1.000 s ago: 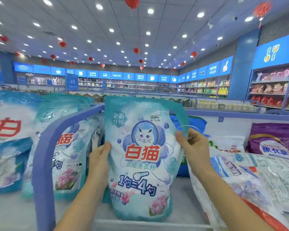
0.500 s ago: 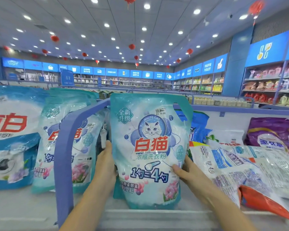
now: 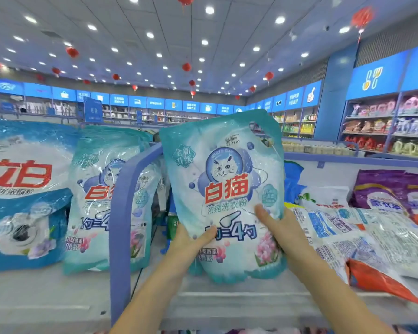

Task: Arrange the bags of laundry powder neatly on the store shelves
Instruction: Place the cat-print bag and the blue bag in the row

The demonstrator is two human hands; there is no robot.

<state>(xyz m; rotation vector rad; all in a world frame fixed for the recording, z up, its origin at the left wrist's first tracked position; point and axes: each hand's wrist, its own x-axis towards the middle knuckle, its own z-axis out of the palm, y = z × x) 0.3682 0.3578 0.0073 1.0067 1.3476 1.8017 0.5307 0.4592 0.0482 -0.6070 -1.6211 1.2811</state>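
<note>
Both hands clamp the lower half of one teal and white bag of laundry powder [image 3: 227,179]. The left hand [image 3: 191,244] grips its lower left edge and the right hand [image 3: 282,232] its lower right edge. Each thumb lies across the printed front, and the other fingers are hidden behind. A second ago the right hand was up at the bag's top corner; it has since slid down, and the left hand has moved lower too. The bag now tilts, its top edge rising to the right. Its base sits at or just above the pale shelf [image 3: 58,297]; which one cannot be told. It stands just right of a curved blue divider [image 3: 121,213]. Beyond the divider a matching bag [image 3: 99,201] stands upright beside a larger blue bag [image 3: 22,189]. To the right, other bags [image 3: 348,227] lie flat in a loose heap near a purple bag [image 3: 391,189]. The low two-handed grip suggests the bag is being squared up to stand facing forward, a step not yet finished.
</note>
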